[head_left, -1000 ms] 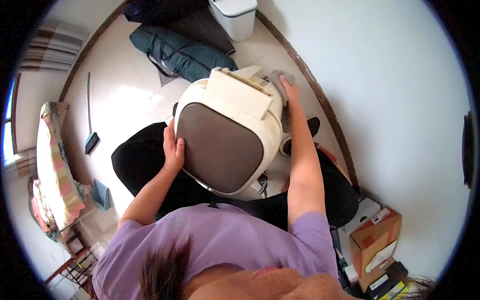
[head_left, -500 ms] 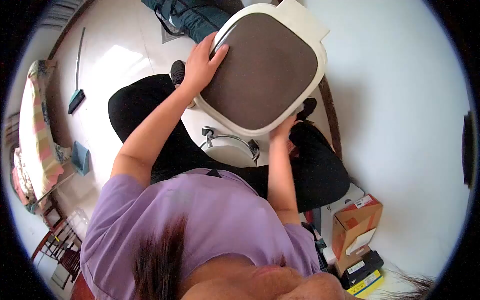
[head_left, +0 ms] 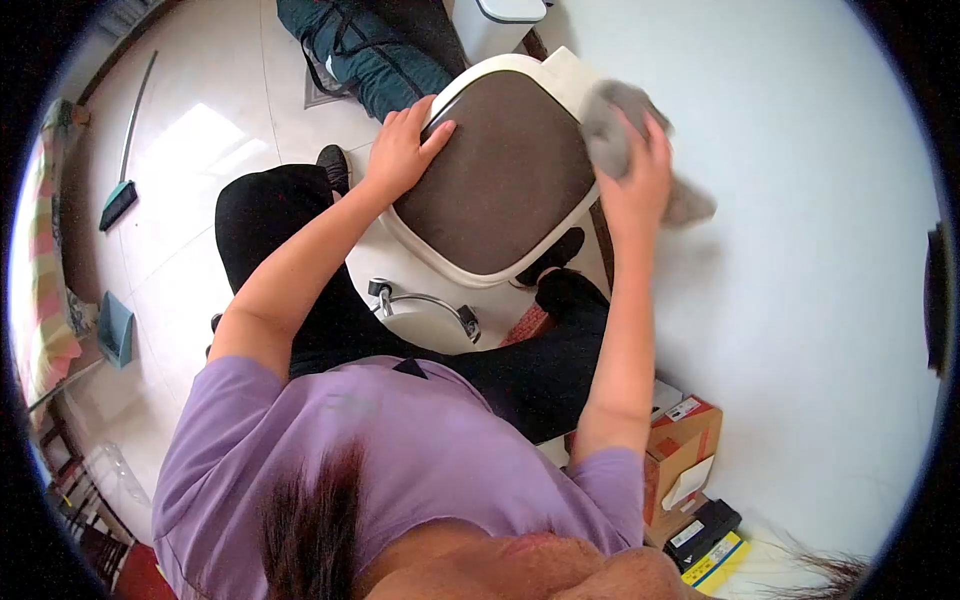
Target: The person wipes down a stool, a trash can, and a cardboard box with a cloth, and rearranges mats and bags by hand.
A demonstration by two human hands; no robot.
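Observation:
In front of me is a rounded-square dark brown panel with a white rim [head_left: 505, 170], tilted toward me; its exact kind is unclear. My left hand [head_left: 405, 152] grips its left edge, thumb lying on the brown face and fingers around the rim. A crumpled grey cloth [head_left: 612, 125] is in my right hand [head_left: 642, 178], against the panel's upper right edge. The cloth is slightly blurred, and a loose end hangs toward the wall. Between my legs shows a round white part with a curved chrome tube [head_left: 425, 300].
At the far side lie a dark green bag [head_left: 375, 60] and a white bin [head_left: 495, 28]. A broom [head_left: 120, 200] and a blue dustpan [head_left: 115, 328] are on the left. Cardboard boxes [head_left: 685, 440] stand at lower right beside the white wall [head_left: 800, 250].
My right hand has come out from under the panel's lower edge and risen to its upper right side, now showing the grey cloth. The panel has shifted slightly left and down in view.

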